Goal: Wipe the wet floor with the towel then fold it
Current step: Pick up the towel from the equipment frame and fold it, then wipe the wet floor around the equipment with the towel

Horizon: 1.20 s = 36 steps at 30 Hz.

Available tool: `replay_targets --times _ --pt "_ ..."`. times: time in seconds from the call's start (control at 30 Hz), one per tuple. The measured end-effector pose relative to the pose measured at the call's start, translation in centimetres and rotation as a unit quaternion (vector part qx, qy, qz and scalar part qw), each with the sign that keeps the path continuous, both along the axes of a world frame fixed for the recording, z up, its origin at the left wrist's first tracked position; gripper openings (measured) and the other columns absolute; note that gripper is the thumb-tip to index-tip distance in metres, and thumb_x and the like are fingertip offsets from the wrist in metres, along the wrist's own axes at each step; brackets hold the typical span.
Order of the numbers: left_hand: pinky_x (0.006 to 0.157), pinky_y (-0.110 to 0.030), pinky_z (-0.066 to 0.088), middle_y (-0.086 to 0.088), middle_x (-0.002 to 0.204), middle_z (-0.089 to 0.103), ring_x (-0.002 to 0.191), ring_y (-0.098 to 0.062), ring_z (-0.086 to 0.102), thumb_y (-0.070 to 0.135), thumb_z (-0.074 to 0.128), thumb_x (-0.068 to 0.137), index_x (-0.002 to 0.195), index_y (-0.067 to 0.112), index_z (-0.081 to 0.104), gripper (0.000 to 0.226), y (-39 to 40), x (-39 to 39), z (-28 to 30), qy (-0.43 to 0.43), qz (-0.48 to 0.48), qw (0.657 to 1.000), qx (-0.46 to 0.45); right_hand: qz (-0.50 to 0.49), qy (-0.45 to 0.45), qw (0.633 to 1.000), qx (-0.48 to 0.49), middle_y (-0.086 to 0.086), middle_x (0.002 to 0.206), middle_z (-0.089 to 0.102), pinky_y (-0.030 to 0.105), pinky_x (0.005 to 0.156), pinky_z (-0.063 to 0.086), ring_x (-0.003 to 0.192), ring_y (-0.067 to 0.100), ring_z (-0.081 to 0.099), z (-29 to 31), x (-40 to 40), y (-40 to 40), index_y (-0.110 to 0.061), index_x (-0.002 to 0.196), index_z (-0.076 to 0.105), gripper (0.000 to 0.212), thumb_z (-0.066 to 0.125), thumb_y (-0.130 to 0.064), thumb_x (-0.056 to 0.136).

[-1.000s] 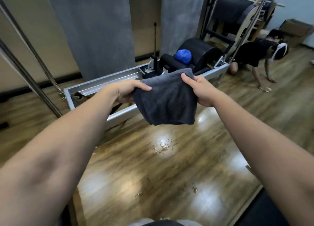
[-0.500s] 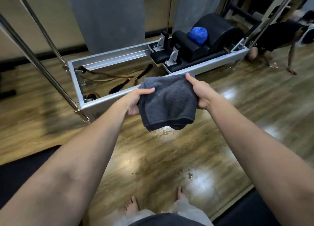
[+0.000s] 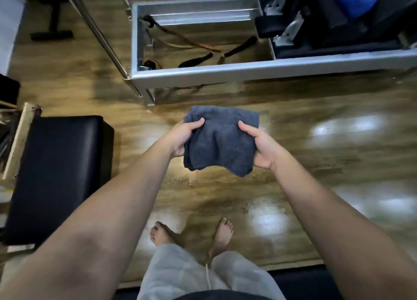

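Bare feet (image 3: 223, 234) are standing on the wooden floor (image 3: 316, 164), droplets glistening just ahead. Left hand (image 3: 181, 137) and right hand (image 3: 261, 144) are gripping the folded dark towel (image 3: 220, 141) by its sides, above the floor. A black padded box (image 3: 56, 171) is sitting left; a metal frame (image 3: 225, 72) is lying beyond.

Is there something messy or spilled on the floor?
Yes. Small water droplets speckle the wooden floor just in front of the bare feet, right below the grey towel. The left hand and right hand hold the towel up in the air, so the wet patch is not wiped yet.
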<state>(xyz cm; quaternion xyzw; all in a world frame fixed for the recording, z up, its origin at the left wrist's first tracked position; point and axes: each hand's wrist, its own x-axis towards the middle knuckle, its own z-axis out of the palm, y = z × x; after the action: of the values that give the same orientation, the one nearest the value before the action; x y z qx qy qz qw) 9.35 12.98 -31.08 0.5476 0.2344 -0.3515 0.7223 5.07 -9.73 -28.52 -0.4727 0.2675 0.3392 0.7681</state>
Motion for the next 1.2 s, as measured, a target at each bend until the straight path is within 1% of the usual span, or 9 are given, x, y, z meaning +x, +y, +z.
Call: replay_targets --times 0.17,0.37,0.43,0.6,0.73,0.9,1.07,1.13,1.2 --pt "0.087 -0.033 0.057 0.009 0.113 0.074 0.101 -0.01 0.071 0.045 0.071 0.088 0.116 0.031 0.063 0.033 2.9 -2.1 -4.4 -0.047 -0.026 0.991 0.122 0.024 0.017 0.999 -0.014 0.011 0.121 0.072 0.045 0.091 0.056 0.111 0.027 0.069 -4.2 0.0 1.2 -0.013 0.123 0.066 0.034 0.063 -0.033 0.096" --pt "0.068 -0.034 0.058 -0.001 0.118 0.069 0.103 -0.019 0.07 0.031 0.084 0.075 0.127 0.035 0.05 0.063 7.1 -3.9 -9.7 -0.037 -0.03 0.99 0.134 0.012 0.021 0.998 -0.057 0.011 0.117 0.073 0.049 0.09 0.056 0.108 0.029 0.07 -10.1 0.4 5.7 -0.013 0.122 0.065 0.03 0.066 -0.025 0.095" --pt "0.076 -0.035 0.058 -0.004 0.118 0.066 0.108 -0.023 0.066 0.022 0.08 0.083 0.136 0.036 0.04 0.068 7.9 -4.2 -12.5 -0.067 -0.047 0.984 0.16 0.013 0.027 0.995 -0.091 0.013 0.12 0.072 0.051 0.091 0.055 0.108 0.031 0.07 -12.5 0.8 7.0 -0.01 0.13 0.06 0.037 0.066 -0.021 0.095" --pt "0.103 -0.045 0.049 -0.01 0.127 0.06 0.118 -0.025 0.06 0.014 0.076 0.086 0.154 0.037 0.015 0.094 10.6 -4.1 -22.5 -0.074 -0.042 0.98 0.182 0.009 0.039 0.991 -0.125 0.013 0.125 0.069 0.047 0.088 0.056 0.112 0.031 0.067 -21.8 1.4 10.8 -0.011 0.137 0.056 0.042 0.064 -0.019 0.096" --pt "0.094 -0.036 0.053 -0.013 0.111 0.065 0.107 -0.024 0.065 -0.002 0.072 0.086 0.156 0.037 0.005 0.104 13.2 -4.4 -33.0 -0.074 0.008 0.983 0.168 -0.003 0.052 0.989 -0.138 0.014 0.126 0.068 0.043 0.081 0.057 0.111 0.031 0.067 -32.3 1.5 14.3 -0.01 0.137 0.056 0.043 0.064 -0.019 0.096" --pt "0.08 -0.026 0.053 -0.01 0.113 0.068 0.098 -0.017 0.066 -0.004 0.061 0.093 0.156 0.031 0.017 0.084 15.2 -3.2 -45.9 -0.043 0.091 0.986 0.134 -0.032 0.056 0.989 -0.135 0.013 0.117 0.073 0.04 0.07 0.06 0.102 0.03 0.072 -45.3 2.0 17.4 -0.01 0.132 0.06 0.04 0.067 -0.017 0.093" --pt "0.082 -0.023 0.05 -0.004 0.125 0.058 0.107 -0.023 0.061 0.017 0.051 0.103 0.151 0.023 0.035 0.051 16.5 -1.7 -57.8 -0.05 0.133 0.975 0.17 -0.043 -0.09 0.973 -0.209 0.007 0.101 0.075 0.033 0.073 0.059 0.091 0.017 0.073 -54.7 5.0 20.2 -0.009 0.108 0.068 0.014 0.064 -0.011 0.094" --pt "0.106 -0.034 0.043 -0.007 0.149 0.045 0.131 -0.033 0.05 0.034 0.046 0.104 0.151 0.026 0.034 0.048 17.7 -2.1 -62.4 -0.024 0.115 0.962 0.246 0.035 -0.225 0.919 -0.322 -0.002 0.09 0.073 0.022 0.076 0.053 0.081 0.002 0.068 -58.1 5.2 21.5 -0.01 0.097 0.068 0.006 0.064 -0.006 0.094" --pt "0.121 -0.054 0.018 -0.008 0.164 0.021 0.148 -0.036 0.024 0.048 0.039 0.103 0.155 0.035 0.024 0.056 19.3 -3.1 -66.8 0.024 0.025 0.93 0.365 0.163 -0.357 0.834 -0.388 0.003 0.122 0.068 0.018 0.1 0.043 0.112 0.006 0.061 -62.3 4.0 22.6 -0.005 0.126 0.062 0.036 0.062 0.001 0.09"
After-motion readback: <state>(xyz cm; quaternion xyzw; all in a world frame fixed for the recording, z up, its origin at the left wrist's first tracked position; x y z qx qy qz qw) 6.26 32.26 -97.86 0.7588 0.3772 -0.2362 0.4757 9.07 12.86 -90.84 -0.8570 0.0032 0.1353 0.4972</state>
